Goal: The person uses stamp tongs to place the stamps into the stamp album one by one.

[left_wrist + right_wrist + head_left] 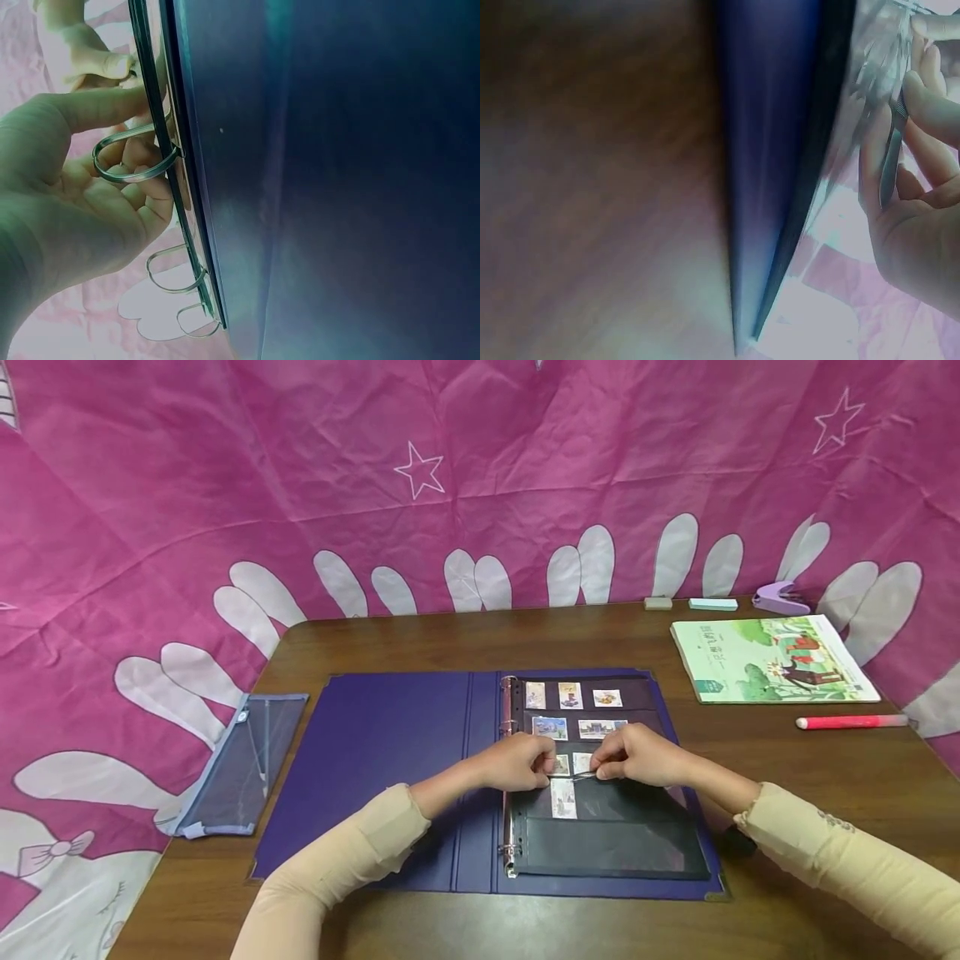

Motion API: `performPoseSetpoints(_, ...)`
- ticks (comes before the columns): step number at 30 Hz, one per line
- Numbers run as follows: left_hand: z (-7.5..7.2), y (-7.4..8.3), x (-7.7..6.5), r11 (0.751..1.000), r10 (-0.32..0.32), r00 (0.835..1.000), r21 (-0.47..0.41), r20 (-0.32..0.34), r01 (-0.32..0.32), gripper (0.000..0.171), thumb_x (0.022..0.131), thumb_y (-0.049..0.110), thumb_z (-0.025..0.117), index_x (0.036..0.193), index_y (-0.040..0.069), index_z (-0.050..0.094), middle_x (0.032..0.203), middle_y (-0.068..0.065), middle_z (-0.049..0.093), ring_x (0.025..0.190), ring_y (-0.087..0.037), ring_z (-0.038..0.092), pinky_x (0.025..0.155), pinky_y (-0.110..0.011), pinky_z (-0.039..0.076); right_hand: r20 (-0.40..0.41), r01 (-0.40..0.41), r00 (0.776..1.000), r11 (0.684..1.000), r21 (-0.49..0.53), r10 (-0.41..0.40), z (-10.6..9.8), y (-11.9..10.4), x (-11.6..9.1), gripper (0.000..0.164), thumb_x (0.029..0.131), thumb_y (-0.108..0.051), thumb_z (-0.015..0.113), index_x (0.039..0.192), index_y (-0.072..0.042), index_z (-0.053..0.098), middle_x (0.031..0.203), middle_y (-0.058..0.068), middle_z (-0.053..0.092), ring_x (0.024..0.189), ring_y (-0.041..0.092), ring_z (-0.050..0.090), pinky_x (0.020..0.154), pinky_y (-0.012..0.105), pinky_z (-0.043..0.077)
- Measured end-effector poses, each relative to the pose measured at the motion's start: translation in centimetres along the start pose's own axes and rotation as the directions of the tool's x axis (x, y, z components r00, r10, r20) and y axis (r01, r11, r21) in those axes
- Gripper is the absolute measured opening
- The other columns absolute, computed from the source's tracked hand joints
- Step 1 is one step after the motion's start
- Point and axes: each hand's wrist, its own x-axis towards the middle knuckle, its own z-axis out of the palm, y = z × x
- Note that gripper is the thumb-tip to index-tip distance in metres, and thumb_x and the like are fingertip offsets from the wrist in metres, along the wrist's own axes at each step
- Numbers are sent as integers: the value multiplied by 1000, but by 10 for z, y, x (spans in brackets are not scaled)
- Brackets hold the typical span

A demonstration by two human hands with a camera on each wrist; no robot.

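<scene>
A stamp album lies open, its black pocket page on the right half carrying several stamps. My left hand is over the page near the rings, thumb and fingers pinching the clear film of a pocket. In my right hand is a pair of metal tweezers, gripped between thumb and fingers. Their tips point left toward a stamp that sits upright between the hands, just below the third row. In the right wrist view the clear film is lifted and creased. Fingers partly cover the third-row stamps.
Metal binder rings stand up along the spine. A mesh zip pouch lies left of the album. On the right are a green-covered book, a red marker, a purple stapler-like object and two small blocks at the back.
</scene>
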Motion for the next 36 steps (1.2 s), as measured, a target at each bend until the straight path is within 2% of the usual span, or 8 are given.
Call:
performPoseSetpoints(3, 3, -2, -5, 1000, -18, 1000, 12, 10, 18, 11, 80, 6, 65, 77, 11, 56, 69, 6, 50, 63, -4, 46, 60, -15, 37, -47, -8, 999, 999, -32, 6, 1, 2, 3, 9, 81, -14, 69, 88, -9, 74, 81, 1, 69, 66, -2, 52, 58, 19, 47)
performPoseSetpoints(6, 7, -5, -12, 998, -45, 999, 39, 20, 44, 12, 80, 7, 66, 74, 12, 56, 66, 8, 49, 62, -3, 44, 60, -15, 36, -150, -9, 989, 996, -83, -4, 0, 6, 12, 12, 80, -15, 71, 90, -10, 74, 85, 0, 71, 70, 1, 57, 61, 19, 47)
performPoseSetpoints(9, 9, -8, -15, 997, -61, 998, 41, 9, 60, 13, 80, 8, 66, 74, 12, 55, 66, 9, 48, 62, -3, 44, 61, -15, 37, -294, -62, 956, 989, -132, 20, -13, 16, 26, 13, 80, -15, 71, 91, -8, 74, 86, 4, 71, 72, 7, 58, 63, 21, 46)
performPoseSetpoints(13, 12, -9, -14, 997, -63, 998, 35, 0, 63, 12, 81, 10, 65, 76, 13, 55, 67, 8, 48, 62, -2, 43, 61, -15, 37, -423, -194, 896, 976, -96, 136, -39, 38, 49, 18, 83, -17, 69, 97, -6, 72, 92, 13, 71, 72, 12, 56, 62, 22, 43)
performPoseSetpoints(18, 17, -9, -10, 998, -48, 999, 45, 13, 47, 11, 82, 10, 65, 76, 13, 56, 65, 9, 46, 60, -1, 42, 60, -14, 36, -477, -281, 845, 960, -16, 240, -65, 69, 73, 27, 86, -19, 66, 104, 0, 69, 102, 23, 68, 75, 18, 58, 62, 22, 43)
performPoseSetpoints(25, 20, -9, -7, 998, -16, 999, 57, 29, 14, 8, 82, 9, 64, 76, 12, 60, 62, 10, 44, 57, 0, 39, 57, -13, 33, -521, -435, 782, 898, -63, 342, -81, 100, 94, 27, 87, -21, 64, 105, -1, 69, 107, 22, 68, 93, 34, 61, 76, 37, 45)
performPoseSetpoints(29, 23, -12, -9, 999, -12, 999, 52, 31, 10, 8, 81, 8, 64, 75, 11, 61, 61, 11, 44, 56, 1, 38, 56, -12, 33, -499, -466, 782, 882, -71, 373, -83, 111, 101, 26, 86, -19, 64, 103, 0, 69, 108, 22, 67, 98, 38, 60, 84, 44, 45)
performPoseSetpoints(36, 26, -12, -12, 999, 1, 999, 40, 32, -3, 7, 82, 9, 65, 76, 10, 62, 61, 10, 44, 56, 1, 38, 56, -12, 33, -455, -462, 817, 874, -147, 355, -84, 120, 109, 24, 86, -15, 60, 105, -1, 68, 110, 20, 66, 108, 40, 57, 94, 50, 42)
